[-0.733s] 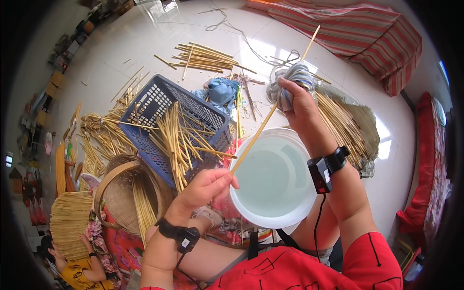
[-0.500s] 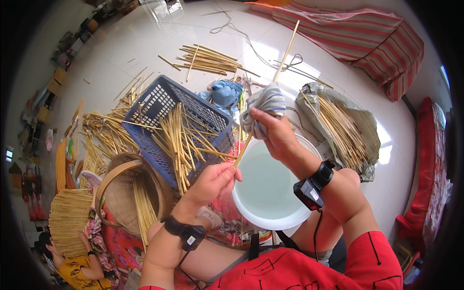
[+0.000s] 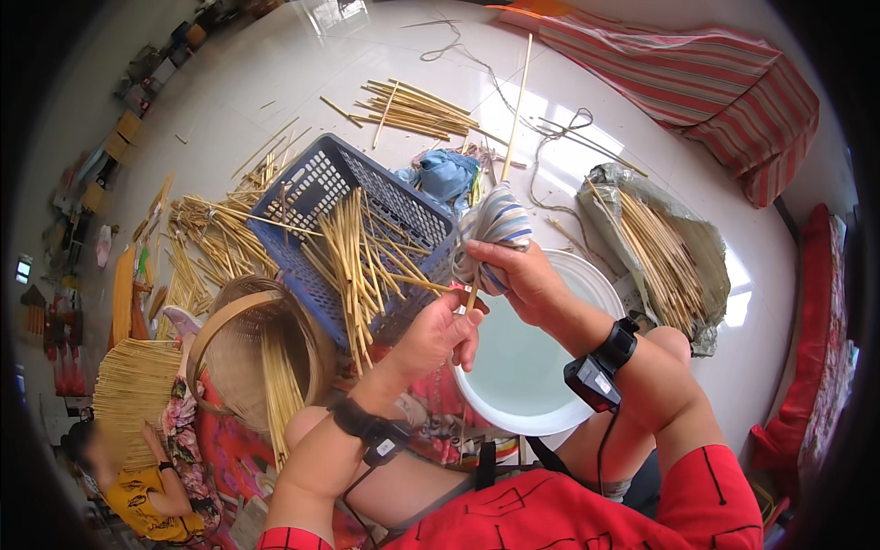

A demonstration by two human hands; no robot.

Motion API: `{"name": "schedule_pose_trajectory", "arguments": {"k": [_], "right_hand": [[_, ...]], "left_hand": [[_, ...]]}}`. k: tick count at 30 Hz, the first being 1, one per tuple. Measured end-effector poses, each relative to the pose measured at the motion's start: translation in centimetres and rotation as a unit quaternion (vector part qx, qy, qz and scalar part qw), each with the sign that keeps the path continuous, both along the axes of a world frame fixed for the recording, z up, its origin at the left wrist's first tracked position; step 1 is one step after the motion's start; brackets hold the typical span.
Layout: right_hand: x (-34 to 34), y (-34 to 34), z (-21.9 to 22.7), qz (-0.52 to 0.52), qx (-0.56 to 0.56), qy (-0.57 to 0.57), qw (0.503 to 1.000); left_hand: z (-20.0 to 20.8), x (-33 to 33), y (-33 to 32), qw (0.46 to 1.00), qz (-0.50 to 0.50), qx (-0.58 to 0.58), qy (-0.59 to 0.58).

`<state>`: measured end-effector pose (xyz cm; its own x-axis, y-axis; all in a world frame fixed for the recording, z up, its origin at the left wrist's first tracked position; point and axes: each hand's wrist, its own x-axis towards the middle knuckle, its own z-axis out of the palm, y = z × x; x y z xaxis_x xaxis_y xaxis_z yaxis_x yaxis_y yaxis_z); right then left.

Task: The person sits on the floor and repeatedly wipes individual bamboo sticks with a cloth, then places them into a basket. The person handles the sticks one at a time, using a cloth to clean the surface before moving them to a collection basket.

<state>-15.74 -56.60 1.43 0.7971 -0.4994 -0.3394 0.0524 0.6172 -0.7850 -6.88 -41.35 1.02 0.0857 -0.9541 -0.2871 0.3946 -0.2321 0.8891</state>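
A long pale stick (image 3: pixel 519 105), bamboo-like or reed-like, stands tilted above a white tub (image 3: pixel 532 425) of cloudy water. Wrapped around its lower part is a striped blue-and-white cloth (image 3: pixel 500 220), which my right hand (image 3: pixel 527 280) grips closed from the right. Just below the cloth, the fingers of my left hand (image 3: pixel 445 332) pinch the stick's lower end. Left of the tub, a dark blue plastic crate (image 3: pixel 302 174) holds a loose bundle of similar sticks (image 3: pixel 348 252).
A grey-green bag (image 3: pixel 706 252) of sticks lies on the right. More sticks (image 3: pixel 417 110) are scattered across the tiled floor, near a blue cloth bundle (image 3: pixel 447 174). At left stands a handled wicker basket (image 3: pixel 225 367). Beyond it, a person in yellow (image 3: pixel 151 504) handles a mat of sticks (image 3: pixel 133 394).
The cloth and my right hand have slid down the stick, closer to my left hand. My left hand has risen slightly and turned. The whole view has shifted a little.
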Motion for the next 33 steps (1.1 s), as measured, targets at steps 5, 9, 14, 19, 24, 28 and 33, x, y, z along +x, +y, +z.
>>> {"name": "schedule_pose_trajectory", "arguments": {"k": [5,9,14,19,24,28,33], "right_hand": [[-0.1,-0.2,-0.4,-0.002,0.042,-0.009,0.999],[0.1,-0.4,-0.3,-0.001,0.093,-0.064,0.994],[0.3,-0.1,-0.4,0.016,0.105,-0.077,0.991],[0.3,0.0,-0.7,0.012,0.112,-0.062,0.992],[0.2,0.1,-0.5,0.025,0.107,-0.056,0.992],[0.1,0.3,-0.8,0.033,0.11,-0.054,0.992],[0.2,0.4,-0.4,0.029,0.107,-0.057,0.992]], "left_hand": [[-0.3,1.0,0.3,0.999,0.004,0.017,-0.05],[0.0,1.2,0.5,0.999,-0.02,-0.031,0.033],[0.1,1.3,0.8,0.996,-0.036,-0.031,0.071],[0.2,1.1,0.8,0.994,-0.044,-0.028,0.095],[0.4,0.9,0.7,0.996,-0.038,-0.026,0.075],[0.4,0.8,0.5,0.995,-0.012,-0.019,0.096],[0.4,0.9,0.5,0.994,-0.012,-0.024,0.103]]}}
